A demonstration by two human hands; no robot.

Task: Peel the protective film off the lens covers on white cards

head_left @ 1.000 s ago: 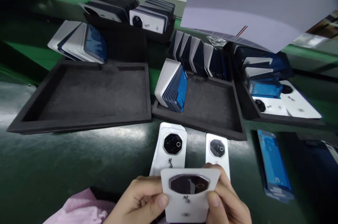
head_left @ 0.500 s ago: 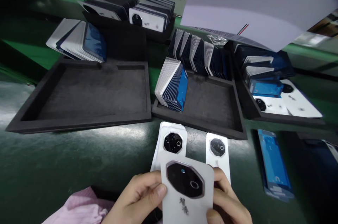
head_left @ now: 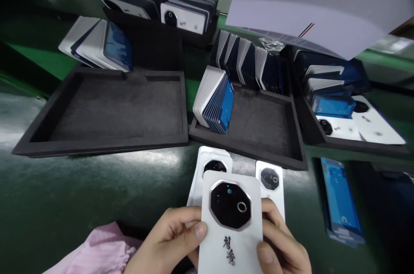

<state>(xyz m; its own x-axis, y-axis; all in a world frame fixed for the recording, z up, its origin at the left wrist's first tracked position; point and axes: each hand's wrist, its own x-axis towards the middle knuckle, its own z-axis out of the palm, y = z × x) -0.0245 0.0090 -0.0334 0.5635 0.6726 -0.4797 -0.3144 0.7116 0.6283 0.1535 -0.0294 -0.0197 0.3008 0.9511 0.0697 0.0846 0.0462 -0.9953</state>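
Note:
Between both hands a white phone back cover [head_left: 211, 244] with a black octagonal camera area and dark brush-like characters faces up, its lower end cut off by the frame. My left hand [head_left: 171, 237] pinches its left edge, thumb on the front. On the right edge, my right hand [head_left: 281, 244] grips it with the fingers behind and thumb in front. Behind it lie a small pile of similar white covers [head_left: 196, 183] and, to the right, a single white cover [head_left: 274, 198]. The held cover partly hides the pile.
A black foam tray [head_left: 123, 142] sits at left; another black tray [head_left: 258, 147] bears a leaning stack of covers [head_left: 207, 95]. More covers stand in a tray [head_left: 318, 129] at right, near blue film-covered pieces [head_left: 341, 196]. A large pale sheet [head_left: 307, 2] overhangs the back right.
The held cover has risen slightly and tilted more upright, showing its characters more clearly and covering more of the pile. Both hands keep their grip. The view has shifted slightly.

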